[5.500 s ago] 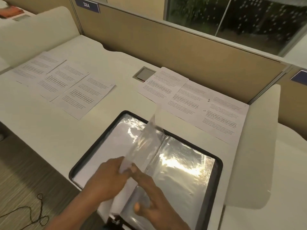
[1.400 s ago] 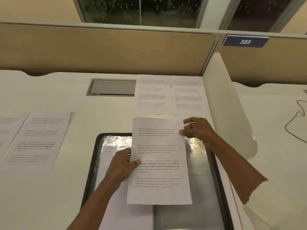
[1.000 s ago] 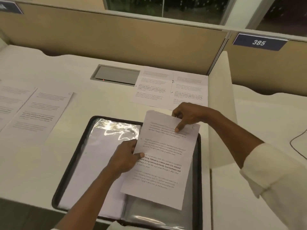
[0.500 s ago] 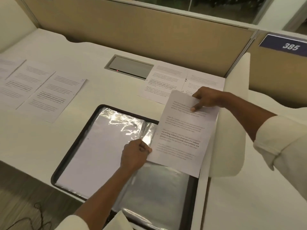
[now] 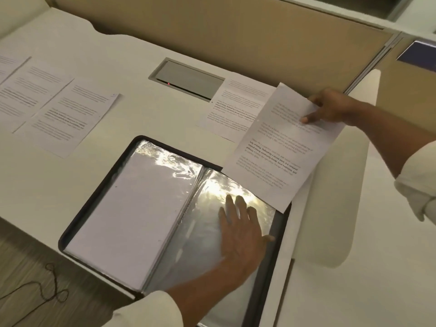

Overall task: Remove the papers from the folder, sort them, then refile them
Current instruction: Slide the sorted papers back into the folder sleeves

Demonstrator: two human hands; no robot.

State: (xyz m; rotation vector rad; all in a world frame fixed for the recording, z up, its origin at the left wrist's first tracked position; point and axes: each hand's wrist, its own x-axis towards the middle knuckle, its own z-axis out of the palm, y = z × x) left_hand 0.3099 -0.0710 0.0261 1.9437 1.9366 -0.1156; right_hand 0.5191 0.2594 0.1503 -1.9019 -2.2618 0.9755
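My left hand (image 5: 243,230) lay flat and open on the right sleeve (image 5: 200,234) of the folder (image 5: 100,192), seemingly to pin it. My right hand (image 5: 330,107) pinched the top edge of a sheet (image 5: 278,147) above the folder's far-right corner, probably bound for the papers (image 5: 236,107) just beyond.

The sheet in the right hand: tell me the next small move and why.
Probably lay the sheet on the desk beside the printed page near the partition. The right hand pinches its far corner, it already overlaps that page, and the left hand lies flat on the sleeve of the folder.
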